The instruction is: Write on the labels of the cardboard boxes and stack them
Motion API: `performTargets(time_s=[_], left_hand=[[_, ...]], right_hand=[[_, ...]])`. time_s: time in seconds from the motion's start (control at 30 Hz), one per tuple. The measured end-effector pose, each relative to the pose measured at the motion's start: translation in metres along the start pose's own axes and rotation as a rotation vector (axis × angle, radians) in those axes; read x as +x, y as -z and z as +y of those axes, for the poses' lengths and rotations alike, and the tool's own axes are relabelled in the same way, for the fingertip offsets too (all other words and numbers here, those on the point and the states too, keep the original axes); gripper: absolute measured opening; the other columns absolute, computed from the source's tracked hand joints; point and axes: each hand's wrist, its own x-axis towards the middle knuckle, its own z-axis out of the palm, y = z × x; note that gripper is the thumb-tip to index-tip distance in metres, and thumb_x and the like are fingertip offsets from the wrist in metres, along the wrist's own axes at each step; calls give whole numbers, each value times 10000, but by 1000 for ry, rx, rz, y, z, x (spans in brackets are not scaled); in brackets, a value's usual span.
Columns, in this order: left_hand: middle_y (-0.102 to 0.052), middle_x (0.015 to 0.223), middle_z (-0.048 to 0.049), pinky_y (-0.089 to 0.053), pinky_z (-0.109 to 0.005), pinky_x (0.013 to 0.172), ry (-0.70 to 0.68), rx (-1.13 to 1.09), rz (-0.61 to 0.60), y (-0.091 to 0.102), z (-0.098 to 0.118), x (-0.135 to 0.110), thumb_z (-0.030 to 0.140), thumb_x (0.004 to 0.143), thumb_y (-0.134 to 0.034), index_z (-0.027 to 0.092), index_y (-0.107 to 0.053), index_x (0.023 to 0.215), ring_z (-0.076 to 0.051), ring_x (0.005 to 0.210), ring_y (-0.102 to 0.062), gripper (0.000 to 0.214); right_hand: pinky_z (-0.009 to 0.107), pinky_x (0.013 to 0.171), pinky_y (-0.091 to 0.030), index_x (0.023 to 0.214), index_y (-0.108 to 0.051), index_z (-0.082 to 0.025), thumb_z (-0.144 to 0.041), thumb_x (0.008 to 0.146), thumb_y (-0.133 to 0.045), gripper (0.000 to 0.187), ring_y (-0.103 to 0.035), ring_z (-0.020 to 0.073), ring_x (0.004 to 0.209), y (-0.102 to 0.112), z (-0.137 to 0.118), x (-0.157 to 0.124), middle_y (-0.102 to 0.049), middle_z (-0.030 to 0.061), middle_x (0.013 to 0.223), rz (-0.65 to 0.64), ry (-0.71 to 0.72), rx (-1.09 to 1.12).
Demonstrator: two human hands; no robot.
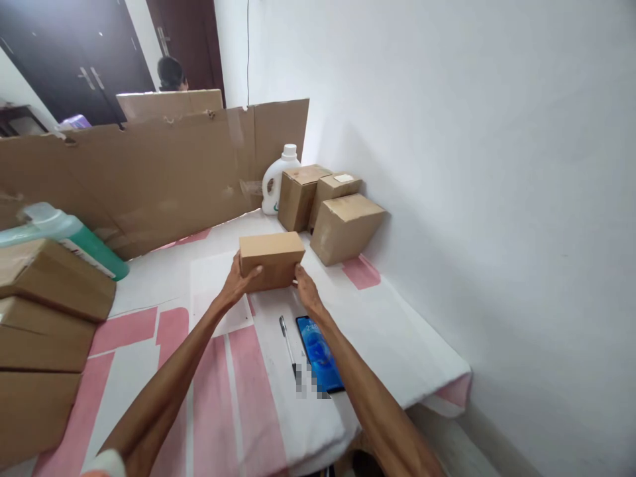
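Between my two hands is a small brown cardboard box (271,268), held over the middle of the cloth-covered table. My left hand (238,281) grips its left end, thumb along the near face. On the right end, my right hand (307,288) presses with its fingers, some of them hidden behind the box. A white sheet of paper (213,291) lies by my left hand, partly under the arm. Below the box are a pen (287,341) and a phone (318,351) with a lit blue screen, which my right forearm partly overlaps.
Three cardboard boxes (348,225) and a white jug (288,165) stand at the back right by the wall. More boxes (44,371) are stacked on the left beside a green liquid bottle (84,238). A cardboard panel (163,172) spans the back; a person's head (171,73) shows beyond.
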Motion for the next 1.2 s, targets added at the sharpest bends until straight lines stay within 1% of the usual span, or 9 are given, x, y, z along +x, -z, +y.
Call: performTargets(time_s=[0.17,0.27,0.33,0.5,0.6,0.7,0.9,1.1,1.2], left_hand=[[-536,1513,-161,-410,-532,1191,46,52,180,63,-12,-107,646,897,-628,246,-374,1560,-347,1454,-469,815],[-575,1467,-166,-404,-555,1192,135,36,217,79,-22,-159,668,911,-597,234,-384,1560,-359,1452,-475,810],[-550,1494,-173,-389,-562,1204,161,25,230,83,-31,-178,680,911,-591,239,-351,1580,-360,1455,-474,837],[-416,1611,-169,-423,-524,1192,148,-61,224,86,-54,-188,643,907,-636,292,-223,1623,-334,1485,-446,898],[-472,1562,-170,-395,-505,1210,138,-51,200,88,-64,-189,599,935,-628,254,-302,1594,-320,1488,-437,813],[-571,1455,-169,-437,-491,1163,125,-11,204,93,-69,-191,600,948,-606,208,-421,1521,-317,1405,-521,718],[-654,1335,-153,-521,-462,1017,131,137,241,102,-58,-207,675,948,-535,192,-531,1419,-309,1208,-639,675],[-697,1220,-125,-538,-432,945,198,229,259,98,-41,-232,662,991,-445,194,-611,1298,-298,1133,-655,583],[-697,1045,-118,-540,-452,886,273,359,288,93,-39,-245,679,992,-398,174,-675,1146,-291,968,-662,596]], right_hand=[[477,1074,-495,1262,-703,-275,-716,999,-401,595,-644,304,1232,-45,-37,-75,-722,95,1311,-201,-1,-59],[480,1056,-491,1323,-664,-282,-645,1034,-385,541,-633,316,1216,-62,-48,-122,-692,107,1335,-266,-32,-108],[474,1055,-493,1368,-637,-279,-637,1036,-379,552,-630,316,1218,-68,-48,-142,-681,112,1345,-287,-75,-118],[492,1160,-432,1476,-555,-270,-640,1020,-420,603,-535,313,1395,-74,-41,-158,-610,105,1474,-244,-155,-104],[492,1145,-445,1460,-578,-262,-633,1008,-454,598,-553,319,1383,-75,-40,-159,-624,112,1462,-266,-172,-115],[475,1055,-504,1408,-624,-233,-620,1002,-464,583,-617,324,1286,-76,-41,-162,-667,133,1392,-229,-164,-145],[393,854,-576,1333,-673,-246,-556,996,-523,482,-677,285,1131,-72,-48,-180,-694,119,1301,-183,-120,-129],[393,844,-584,1270,-714,-290,-496,1005,-548,375,-676,273,1094,-61,-63,-194,-706,94,1193,-172,-32,-176],[386,788,-590,1245,-727,-261,-520,998,-546,402,-685,271,1031,-58,-60,-197,-705,103,1142,-213,-49,-190]])
